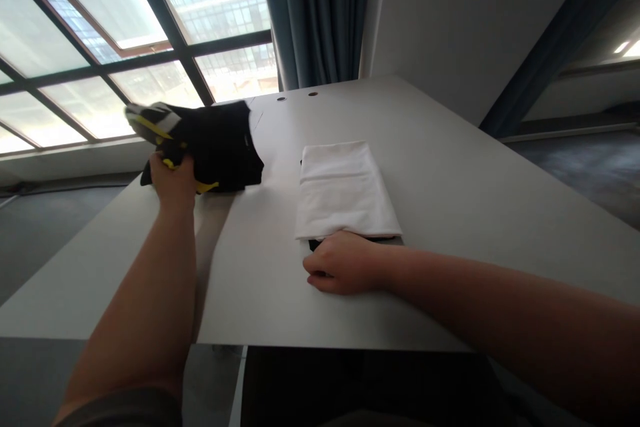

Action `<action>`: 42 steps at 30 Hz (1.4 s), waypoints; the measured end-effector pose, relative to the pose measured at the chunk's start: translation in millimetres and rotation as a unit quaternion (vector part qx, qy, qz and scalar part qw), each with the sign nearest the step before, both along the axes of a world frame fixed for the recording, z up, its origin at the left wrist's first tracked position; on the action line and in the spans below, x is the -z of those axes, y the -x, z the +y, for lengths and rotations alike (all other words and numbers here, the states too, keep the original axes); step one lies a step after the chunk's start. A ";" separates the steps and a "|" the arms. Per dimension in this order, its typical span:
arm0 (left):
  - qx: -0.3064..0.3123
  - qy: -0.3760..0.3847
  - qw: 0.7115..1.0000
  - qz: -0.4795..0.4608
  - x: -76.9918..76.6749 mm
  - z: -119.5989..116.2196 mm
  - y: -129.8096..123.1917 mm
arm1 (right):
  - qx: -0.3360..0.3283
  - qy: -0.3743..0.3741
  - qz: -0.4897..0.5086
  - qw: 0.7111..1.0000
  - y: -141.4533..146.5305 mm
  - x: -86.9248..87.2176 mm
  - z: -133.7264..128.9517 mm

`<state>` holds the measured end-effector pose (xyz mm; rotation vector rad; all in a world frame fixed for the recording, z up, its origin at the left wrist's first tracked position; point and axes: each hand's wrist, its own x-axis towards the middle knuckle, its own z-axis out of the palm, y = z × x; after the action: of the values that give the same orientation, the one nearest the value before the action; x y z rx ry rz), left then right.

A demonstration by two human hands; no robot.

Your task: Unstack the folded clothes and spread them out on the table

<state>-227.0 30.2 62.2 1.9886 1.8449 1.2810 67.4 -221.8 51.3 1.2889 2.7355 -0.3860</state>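
While the left hand (173,181) is gripping the black garment (220,145) far left, the right hand (343,261) is resting, fingers curled, touching the white folded cloth's (345,188) near short end.

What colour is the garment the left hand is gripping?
Black garment with yellow trim, gripped by the left hand; seen in the head view.

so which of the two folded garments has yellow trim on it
The black garment gripped by the left hand; the white garment by the right hand is plain.
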 end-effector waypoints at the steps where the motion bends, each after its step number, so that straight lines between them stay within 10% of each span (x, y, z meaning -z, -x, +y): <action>1: -0.045 -0.010 0.999 0.007 4.1 6.9 9.8 | -0.001 -0.001 -0.002 1.000 0.1 -0.5 0.0; 10: -0.130 0.114 0.983 0.066 34.7 19.0 20.3 | -0.002 -0.013 0.017 1.000 -1.2 3.2 -0.7; 18: -0.215 -0.047 0.974 -0.053 22.2 12.5 29.4 | -0.006 -0.023 0.018 1.000 -3.1 4.1 -1.0; 23: -0.117 -0.156 0.980 0.043 18.4 -0.5 17.0 | -0.008 -0.022 0.017 1.000 -2.5 4.6 -0.9; 30: -0.043 0.168 0.962 0.209 32.7 15.1 4.1 | -0.007 -0.020 0.021 1.000 -3.5 4.1 -2.0; 38: -0.107 0.036 0.970 0.215 5.0 -20.4 -23.7 | -0.009 -0.022 0.030 0.999 -4.4 5.8 0.1; 42: -0.062 0.156 0.956 0.240 9.8 -17.5 -29.8 | -0.014 -0.026 0.028 0.999 -3.7 5.8 0.4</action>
<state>-197.3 12.7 52.5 2.1579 2.2363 0.4956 71.1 -221.4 45.5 1.2700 2.8238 -0.3562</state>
